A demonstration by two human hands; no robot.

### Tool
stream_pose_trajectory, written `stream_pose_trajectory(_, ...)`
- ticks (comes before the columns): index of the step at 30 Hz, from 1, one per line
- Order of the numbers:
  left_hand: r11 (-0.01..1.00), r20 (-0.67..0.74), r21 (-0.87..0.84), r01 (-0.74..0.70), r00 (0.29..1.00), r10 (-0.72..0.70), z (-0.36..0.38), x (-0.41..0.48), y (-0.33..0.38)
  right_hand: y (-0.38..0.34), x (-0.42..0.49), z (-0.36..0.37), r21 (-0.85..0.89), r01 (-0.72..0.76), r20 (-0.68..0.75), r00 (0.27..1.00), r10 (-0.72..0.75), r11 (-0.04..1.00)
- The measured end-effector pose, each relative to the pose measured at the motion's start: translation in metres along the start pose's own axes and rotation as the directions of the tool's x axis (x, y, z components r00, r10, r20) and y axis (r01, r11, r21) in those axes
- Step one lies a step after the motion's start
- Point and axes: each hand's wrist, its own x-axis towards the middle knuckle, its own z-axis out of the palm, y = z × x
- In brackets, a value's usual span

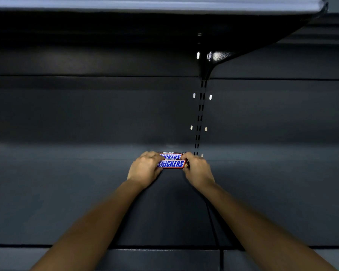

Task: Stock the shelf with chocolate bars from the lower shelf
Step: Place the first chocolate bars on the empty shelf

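Observation:
Two chocolate bars in brown wrappers with blue lettering lie side by side near the back of the dark grey shelf (86, 202). The front bar (171, 164) is held at both ends: my left hand (144, 170) grips its left end and my right hand (198, 170) grips its right end, fingers curled. The rear bar (170, 155) sits just behind it, touching it, close to the back wall. Both bar ends are hidden under my fingers.
A slotted upright rail (199, 118) runs up the back panel just right of the bars. An upper shelf (145, 6) with a black bracket (217, 57) overhangs the space. A seam (213, 227) splits the shelf surface under my right forearm.

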Motion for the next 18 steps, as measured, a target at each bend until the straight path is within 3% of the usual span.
stream_pose_trajectory(7,0.992,-0.066,-0.090,0.090,0.993,-0.096,0.002,0.001,-0.013,-0.001,0.008,0.009,-0.003,-0.014,-0.019,1.000,0.014,1.000)
stream_pose_trajectory(12,0.959,-0.034,-0.141,0.248,0.966,-0.255,-0.003,0.000,-0.022,-0.001,0.013,0.011,0.015,-0.027,-0.042,0.999,0.027,1.000)
stream_pose_trajectory(18,0.948,-0.030,-0.181,0.262,0.962,-0.271,-0.004,-0.001,-0.023,-0.001,0.015,0.012,0.027,-0.005,-0.044,0.999,0.006,1.000)
